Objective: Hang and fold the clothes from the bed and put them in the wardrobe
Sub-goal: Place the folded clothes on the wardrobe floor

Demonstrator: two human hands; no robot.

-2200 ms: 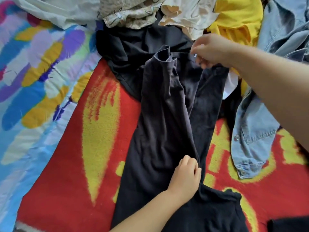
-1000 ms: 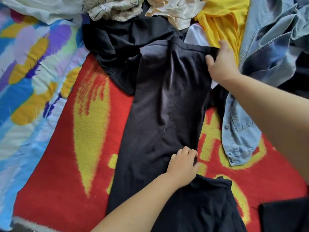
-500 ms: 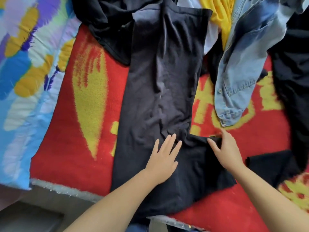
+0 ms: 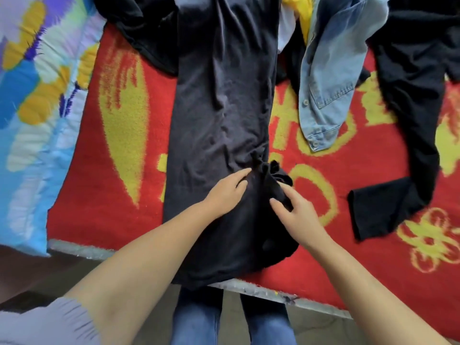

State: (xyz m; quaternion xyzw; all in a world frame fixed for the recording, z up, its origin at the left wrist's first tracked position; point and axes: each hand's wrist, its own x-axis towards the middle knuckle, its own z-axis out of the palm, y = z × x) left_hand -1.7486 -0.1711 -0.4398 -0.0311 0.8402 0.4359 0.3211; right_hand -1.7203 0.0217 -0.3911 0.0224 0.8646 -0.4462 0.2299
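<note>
**Asker:** Folding, is it? What has just changed on the bed?

**Describer:** Yes. Half a second ago the right hand [image 4: 297, 212] lay beside the loose flap at the near right of the long dark grey knit garment [image 4: 221, 108]. Now its fingers are curled around that bunched flap [image 4: 273, 178], grasping it and drawing it in over the garment's body. The left hand [image 4: 227, 192] has stayed flat, fingers straight and relaxed, pressing the cloth just left of the bunch.

**Asker:** Where is the garment?

**Describer:** Spread lengthwise on the red and yellow woven blanket [image 4: 99, 170], its near hem at the bed's edge. A pale blue denim shirt [image 4: 328, 83] lies to its right, unfolded.

**Asker:** What does that mean for the job?

**Describer:** Probably a side fold is underway; nothing is stacked or near a wardrobe yet.
</note>
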